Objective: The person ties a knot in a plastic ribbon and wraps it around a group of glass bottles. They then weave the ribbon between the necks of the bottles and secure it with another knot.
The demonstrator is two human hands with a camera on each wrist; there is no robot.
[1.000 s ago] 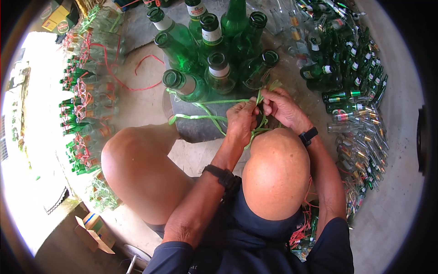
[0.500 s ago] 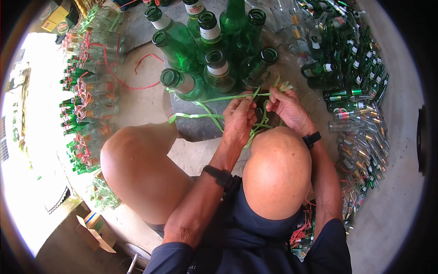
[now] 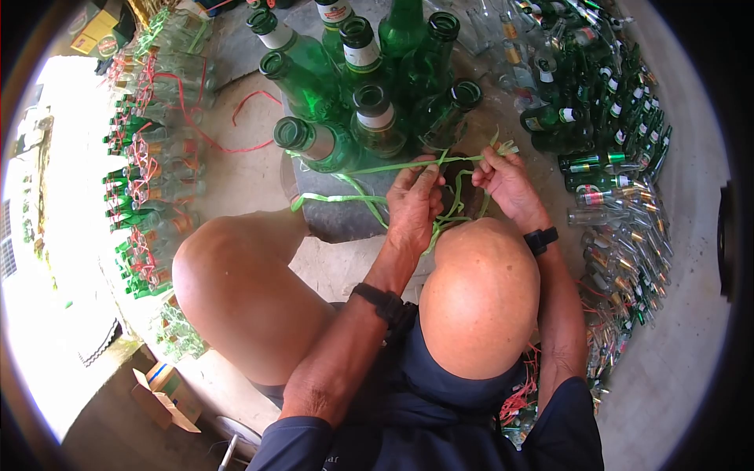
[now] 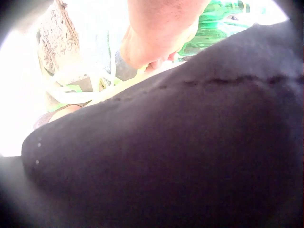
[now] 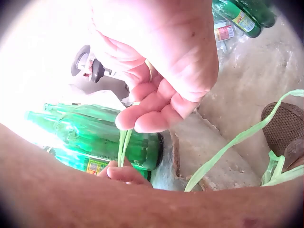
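Observation:
A cluster of green glass bottles (image 3: 381,133) stands upright on a low dark block (image 3: 338,216) in front of the person. Pale green plastic twine (image 3: 385,167) runs along the near side of the cluster at its base. The left hand (image 3: 414,200) pinches the twine close by the nearest bottles. To its right, the right hand (image 3: 506,187) grips the frayed end, and a stretch of twine spans the two hands. Curled fingers of the right hand (image 5: 161,90) also show in the right wrist view. Dark cloth (image 4: 166,152) hides most of the left wrist view.
Many loose bottles (image 3: 577,161) lie piled on the right. Bundles tied with red twine (image 3: 145,180) line the left side. A loose red strand (image 3: 251,106) lies on the floor. The person's bent knees (image 3: 479,294) flank the block; an open cardboard box (image 3: 166,400) sits lower left.
The right hand has moved rightward, away from the left hand, drawing the twine out between them. The left hand has shifted slightly left and keeps its pinch. The bottles stay standing.

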